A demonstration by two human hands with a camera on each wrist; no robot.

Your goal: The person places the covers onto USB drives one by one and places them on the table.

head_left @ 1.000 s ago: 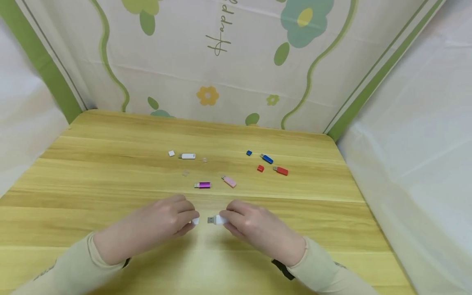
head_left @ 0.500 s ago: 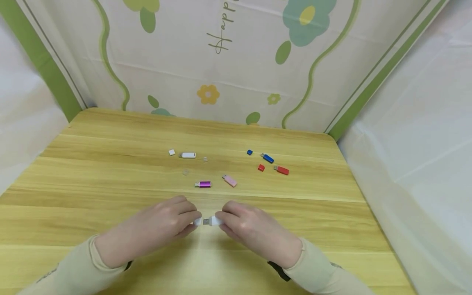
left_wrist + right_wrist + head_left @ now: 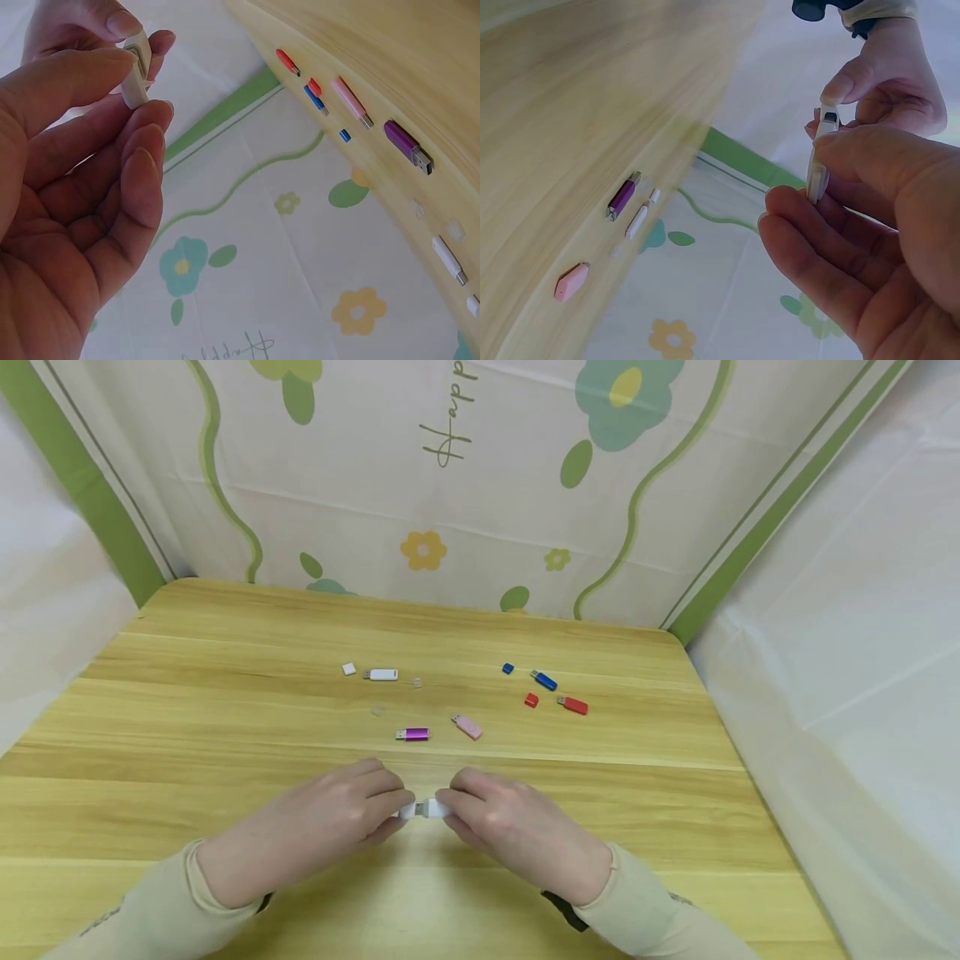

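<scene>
Above the near part of the table, my left hand pinches a white cap between thumb and fingers. Facing it, my right hand grips a white USB flash drive by its body. The drive's metal plug points left, its tip right at the cap's mouth, with part of the metal still showing between the two. Both pieces are roughly in line. My fingers cover much of the cap and the drive's rear end.
Beyond the hands lie a purple flash drive, a pink one, a white one, a blue one and a red one. Loose caps lie around them: white, blue, red and clear.
The hands have come together: the left moved slightly right with the cap, the right moved left with the flash drive. The gap between plug and cap has closed. The table items stay put.
</scene>
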